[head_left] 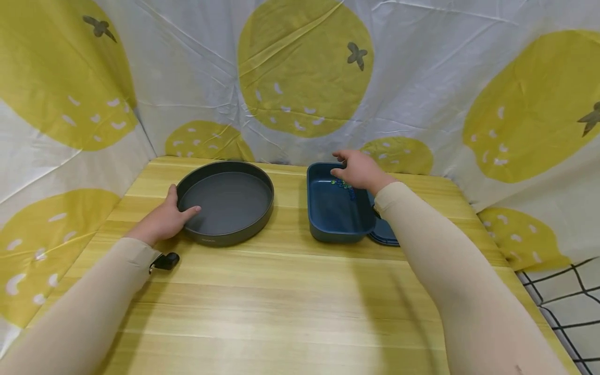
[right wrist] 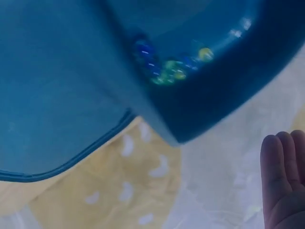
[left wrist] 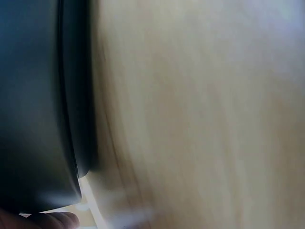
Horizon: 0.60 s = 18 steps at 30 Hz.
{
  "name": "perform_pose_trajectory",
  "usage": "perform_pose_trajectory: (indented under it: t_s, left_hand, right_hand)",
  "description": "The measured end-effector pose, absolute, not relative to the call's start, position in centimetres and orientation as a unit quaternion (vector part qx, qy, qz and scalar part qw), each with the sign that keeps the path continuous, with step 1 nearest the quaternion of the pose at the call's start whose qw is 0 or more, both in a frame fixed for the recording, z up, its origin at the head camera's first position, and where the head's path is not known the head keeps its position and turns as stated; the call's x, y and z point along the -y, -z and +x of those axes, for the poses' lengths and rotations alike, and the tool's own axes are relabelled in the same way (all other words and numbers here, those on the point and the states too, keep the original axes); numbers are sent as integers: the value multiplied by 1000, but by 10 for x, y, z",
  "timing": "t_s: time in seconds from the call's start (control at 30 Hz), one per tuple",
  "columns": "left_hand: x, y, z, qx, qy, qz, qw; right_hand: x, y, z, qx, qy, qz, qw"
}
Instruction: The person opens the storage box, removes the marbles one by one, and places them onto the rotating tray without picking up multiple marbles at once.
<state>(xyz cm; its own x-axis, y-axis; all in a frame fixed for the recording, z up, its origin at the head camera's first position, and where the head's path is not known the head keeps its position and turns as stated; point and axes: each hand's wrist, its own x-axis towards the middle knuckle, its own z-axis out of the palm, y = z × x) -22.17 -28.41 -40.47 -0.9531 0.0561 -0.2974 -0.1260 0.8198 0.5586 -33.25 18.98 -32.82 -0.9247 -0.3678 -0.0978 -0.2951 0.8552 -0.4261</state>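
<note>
A dark grey round baking pan (head_left: 227, 200) stands on the table at centre left. My left hand (head_left: 164, 219) holds its left side, the thumb over the rim and the other fingers along the outer wall. In the left wrist view the pan's side (left wrist: 33, 95) fills the left edge, fingertips (left wrist: 57, 220) just below it. My right hand (head_left: 360, 170) hovers over the far right corner of a deep blue rectangular container (head_left: 339, 221), fingers extended and holding nothing. Several small blue and green glass marbles (right wrist: 167, 71) lie inside that container, gathered in its far right corner.
A flat blue lid (head_left: 385, 234) lies on the table, partly hidden beneath the container's right side and my right arm. White cloth with yellow fruit prints (head_left: 304, 67) hangs behind the wooden table (head_left: 262, 307). A black wire grid (head_left: 567, 302) stands at the right.
</note>
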Motion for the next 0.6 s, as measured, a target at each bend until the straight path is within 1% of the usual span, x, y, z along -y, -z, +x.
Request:
perform_pose_trajectory:
  t_s: [0.23, 0.43, 0.6]
  left_hand:
    - [283, 404, -221, -944, -290, -19, 155]
    - [282, 403, -222, -948, -275, -18, 157]
    - [281, 405, -222, -949, -272, -19, 156]
  right_hand:
    - [-180, 335, -346, -951, 245, -155, 109]
    - [-181, 353, -359, -958, 210, -149, 125]
    - [-186, 366, -366, -966, 160, -136, 154]
